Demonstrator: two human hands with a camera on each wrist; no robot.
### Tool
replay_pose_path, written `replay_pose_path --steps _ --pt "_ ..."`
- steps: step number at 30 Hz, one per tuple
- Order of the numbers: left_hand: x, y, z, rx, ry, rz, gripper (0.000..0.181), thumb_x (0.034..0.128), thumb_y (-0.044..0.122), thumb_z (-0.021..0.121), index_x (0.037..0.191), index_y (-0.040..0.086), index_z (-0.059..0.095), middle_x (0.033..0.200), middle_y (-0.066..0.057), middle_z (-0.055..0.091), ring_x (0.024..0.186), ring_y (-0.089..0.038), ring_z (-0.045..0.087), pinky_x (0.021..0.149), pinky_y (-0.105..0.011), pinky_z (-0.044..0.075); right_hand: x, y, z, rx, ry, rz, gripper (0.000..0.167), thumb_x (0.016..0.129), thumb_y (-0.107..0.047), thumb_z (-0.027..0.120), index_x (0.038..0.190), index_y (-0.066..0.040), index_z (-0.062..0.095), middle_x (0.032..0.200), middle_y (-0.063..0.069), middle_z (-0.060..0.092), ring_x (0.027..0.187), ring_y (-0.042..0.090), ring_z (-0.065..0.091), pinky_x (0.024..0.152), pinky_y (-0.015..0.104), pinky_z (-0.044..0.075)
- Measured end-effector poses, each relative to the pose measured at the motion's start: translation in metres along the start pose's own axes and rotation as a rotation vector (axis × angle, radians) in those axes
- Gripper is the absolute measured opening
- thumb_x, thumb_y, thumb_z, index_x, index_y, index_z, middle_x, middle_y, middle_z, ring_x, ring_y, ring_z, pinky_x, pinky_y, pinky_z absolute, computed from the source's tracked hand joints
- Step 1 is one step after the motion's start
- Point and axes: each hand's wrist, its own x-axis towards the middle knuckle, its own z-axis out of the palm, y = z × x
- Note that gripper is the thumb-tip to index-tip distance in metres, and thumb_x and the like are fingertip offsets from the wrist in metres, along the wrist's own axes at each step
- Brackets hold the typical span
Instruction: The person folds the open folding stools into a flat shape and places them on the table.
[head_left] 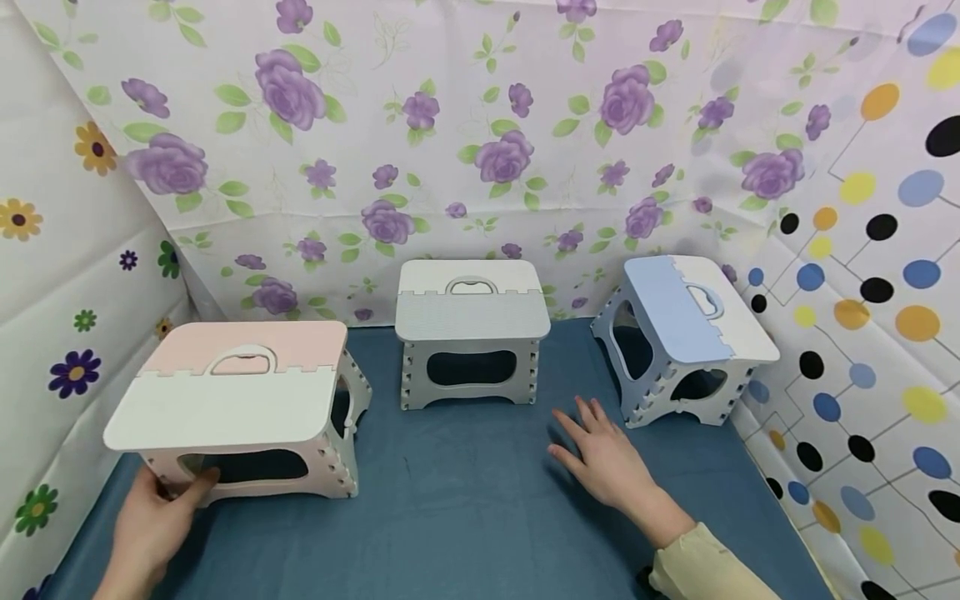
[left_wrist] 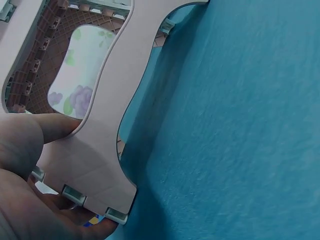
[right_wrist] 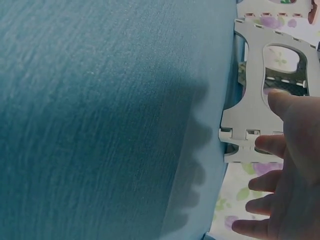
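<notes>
At the left stands a pink and white folding step stool (head_left: 225,408), unfolded on its legs. My left hand (head_left: 161,521) grips its front left leg, thumb through the leg opening and fingers round the outer edge; the left wrist view shows this leg panel (left_wrist: 100,155) close up. My right hand (head_left: 603,454) hovers over the cloth with fingers spread, holding nothing. It is nearest to a blue and white folding stool (head_left: 675,325) at the right. A grey and white folding stool (head_left: 472,312) stands at the middle back. Both of these are unfolded and upright.
A blue cloth (head_left: 450,517) covers the table. Behind the stools hangs a sheet with purple roses (head_left: 502,158). A flower-printed sheet (head_left: 67,275) bounds the left side, and a dotted sheet (head_left: 885,333) bounds the right.
</notes>
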Motion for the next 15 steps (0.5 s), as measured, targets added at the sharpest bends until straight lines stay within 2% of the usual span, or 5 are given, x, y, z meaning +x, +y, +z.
replay_pose_path --steps 5,7,9,12,15 --pt "-0.010 -0.003 0.004 -0.007 -0.020 0.005 0.070 0.1096 0.024 0.061 0.162 -0.006 0.026 0.152 -0.037 0.038 0.121 -0.052 0.045 0.093 -0.060 0.044 -0.001 0.002 0.001 -0.009 0.000 0.002 0.068 0.106 -0.055 0.064 0.162 -0.020 0.051 0.171 0.024 0.030 0.158 0.049 0.023 0.117 0.071 0.032" --pt "-0.013 -0.004 0.005 0.019 -0.030 0.015 0.071 0.1102 0.029 0.061 0.161 -0.006 0.025 0.152 -0.036 0.039 0.119 -0.050 0.046 0.088 -0.055 0.048 -0.002 0.002 0.001 -0.011 0.001 0.003 0.067 0.106 -0.055 0.064 0.162 -0.020 0.051 0.171 0.024 0.030 0.158 0.049 0.023 0.117 0.071 0.031" --pt "-0.015 -0.004 0.005 0.017 -0.043 0.019 0.074 0.1099 0.033 0.061 0.161 -0.005 0.025 0.151 -0.036 0.039 0.119 -0.049 0.046 0.088 -0.055 0.048 -0.002 0.002 0.001 -0.011 0.000 0.004 0.067 0.106 -0.055 0.064 0.161 -0.019 0.052 0.171 0.024 0.030 0.158 0.049 0.022 0.118 0.071 0.031" --pt "-0.020 -0.004 0.004 0.024 -0.070 -0.001 0.077 0.1100 0.037 0.060 0.161 -0.007 0.024 0.151 -0.037 0.038 0.121 -0.050 0.045 0.090 -0.056 0.049 -0.002 0.001 0.001 -0.008 -0.001 0.004 0.067 0.106 -0.054 0.064 0.161 -0.019 0.052 0.171 0.024 0.030 0.158 0.049 0.023 0.118 0.071 0.031" --pt "-0.025 -0.002 0.002 -0.004 -0.098 -0.041 0.079 0.1100 0.038 0.061 0.162 -0.007 0.023 0.151 -0.038 0.036 0.125 -0.053 0.044 0.098 -0.064 0.045 -0.002 0.000 0.001 -0.004 0.000 0.000 0.066 0.106 -0.053 0.065 0.161 -0.019 0.052 0.171 0.025 0.030 0.158 0.049 0.024 0.118 0.070 0.031"
